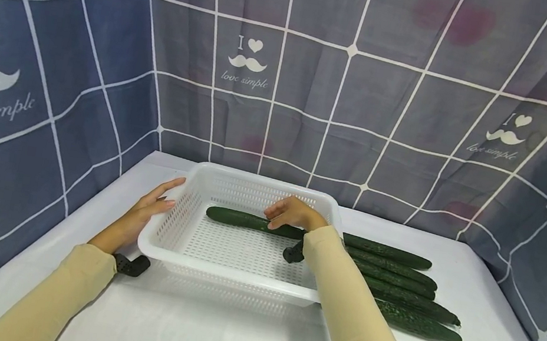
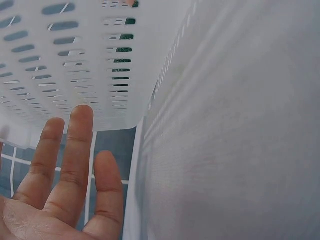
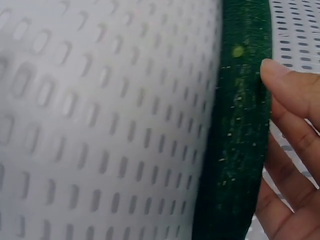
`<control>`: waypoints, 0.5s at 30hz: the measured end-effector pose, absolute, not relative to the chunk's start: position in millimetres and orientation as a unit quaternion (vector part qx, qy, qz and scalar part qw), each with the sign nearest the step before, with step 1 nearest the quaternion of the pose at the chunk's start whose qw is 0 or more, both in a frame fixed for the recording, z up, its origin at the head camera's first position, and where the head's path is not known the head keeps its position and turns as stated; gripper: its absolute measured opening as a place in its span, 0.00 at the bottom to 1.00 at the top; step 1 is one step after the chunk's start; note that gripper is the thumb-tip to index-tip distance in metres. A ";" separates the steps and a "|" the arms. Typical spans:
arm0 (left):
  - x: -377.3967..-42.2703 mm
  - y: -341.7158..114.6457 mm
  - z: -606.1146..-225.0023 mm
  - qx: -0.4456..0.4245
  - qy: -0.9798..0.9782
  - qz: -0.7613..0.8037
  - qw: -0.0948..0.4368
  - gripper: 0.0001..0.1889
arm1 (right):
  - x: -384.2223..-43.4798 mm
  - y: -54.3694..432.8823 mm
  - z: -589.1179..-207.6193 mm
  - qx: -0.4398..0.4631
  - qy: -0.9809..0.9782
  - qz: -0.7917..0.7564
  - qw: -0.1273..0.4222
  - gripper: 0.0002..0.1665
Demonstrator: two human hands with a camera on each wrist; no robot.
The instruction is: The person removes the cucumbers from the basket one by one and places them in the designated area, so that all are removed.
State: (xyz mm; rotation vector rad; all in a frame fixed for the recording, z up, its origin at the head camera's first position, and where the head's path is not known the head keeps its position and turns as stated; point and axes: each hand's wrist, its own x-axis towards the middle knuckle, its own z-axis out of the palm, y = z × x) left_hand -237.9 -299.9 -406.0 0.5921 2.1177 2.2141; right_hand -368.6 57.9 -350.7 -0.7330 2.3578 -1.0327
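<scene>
A long dark green cucumber [image 1: 239, 219] lies lengthwise inside the white perforated plastic basket [image 1: 234, 280], towards its far side. My right hand [image 1: 296, 213] reaches in over the basket's right end and holds this cucumber. In the right wrist view the thumb tip meets the edge of the cucumber [image 3: 237, 125], and the other fingertips are hidden behind it. My left hand [image 1: 139, 218] rests at the basket's left end with its fingers extended along the outside. Straight, spread fingers [image 2: 70, 165] show beside the slotted basket wall [image 2: 105, 110] in the left wrist view.
To the right of the basket, several more cucumbers [image 1: 409, 299] lie side by side on the white tabletop [image 1: 204, 338], partly covered by the right forearm. A blue-grey checked curtain [image 1: 309, 81] stands behind the table and at both sides.
</scene>
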 end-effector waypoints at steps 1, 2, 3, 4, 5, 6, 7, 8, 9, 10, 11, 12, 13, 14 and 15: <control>-238.3 -299.6 -406.1 0.191 0.677 0.711 0.011 0.28 | -368.4 58.4 -351.2 -0.269 0.859 -0.369 0.230 0.25; -238.5 -299.3 -406.0 0.193 0.675 0.712 0.012 0.28 | -368.3 58.5 -351.7 -0.273 0.862 -0.362 0.229 0.25; -238.6 -299.1 -405.9 0.194 0.674 0.713 0.012 0.28 | -368.1 58.3 -352.3 -0.277 0.864 -0.355 0.226 0.25; -238.5 -299.1 -405.8 0.195 0.674 0.712 0.012 0.28 | -368.0 57.9 -352.6 -0.282 0.867 -0.347 0.221 0.25; -238.3 -299.1 -405.6 0.194 0.674 0.712 0.012 0.28 | -367.7 57.4 -352.9 -0.284 0.869 -0.342 0.217 0.25; -238.1 -299.2 -405.4 0.193 0.676 0.711 0.011 0.28 | -367.3 56.5 -353.1 -0.284 0.871 -0.338 0.215 0.25; -237.8 -299.2 -405.2 0.192 0.678 0.710 0.011 0.28 | -366.8 55.7 -353.1 -0.284 0.876 -0.330 0.209 0.25; -237.4 -299.2 -405.0 0.190 0.680 0.708 0.010 0.28 | -366.5 54.9 -353.3 -0.286 0.881 -0.320 0.200 0.24; -237.2 -299.3 -404.9 0.188 0.683 0.706 0.010 0.28 | -366.3 54.0 -353.6 -0.286 0.885 -0.313 0.195 0.24; -237.0 -299.3 -404.8 0.188 0.685 0.704 0.009 0.28 | -366.1 53.2 -354.0 -0.284 0.889 -0.306 0.189 0.23; -236.9 -299.2 -404.7 0.188 0.686 0.703 0.010 0.28 | -366.0 52.2 -354.1 -0.283 0.893 -0.298 0.184 0.22; -236.9 -299.1 -404.7 0.188 0.687 0.702 0.010 0.28 | -366.1 51.4 -354.4 -0.283 0.896 -0.291 0.180 0.22; -236.9 -298.9 -404.7 0.189 0.686 0.703 0.010 0.28 | -366.4 50.8 -354.7 -0.283 0.900 -0.282 0.176 0.21; -237.1 -298.8 -404.8 0.190 0.686 0.703 0.010 0.28 | -366.6 50.4 -354.8 -0.281 0.902 -0.277 0.176 0.21; -237.4 -298.6 -405.0 0.192 0.684 0.704 0.010 0.28 | -366.8 50.0 -354.7 -0.280 0.903 -0.272 0.177 0.20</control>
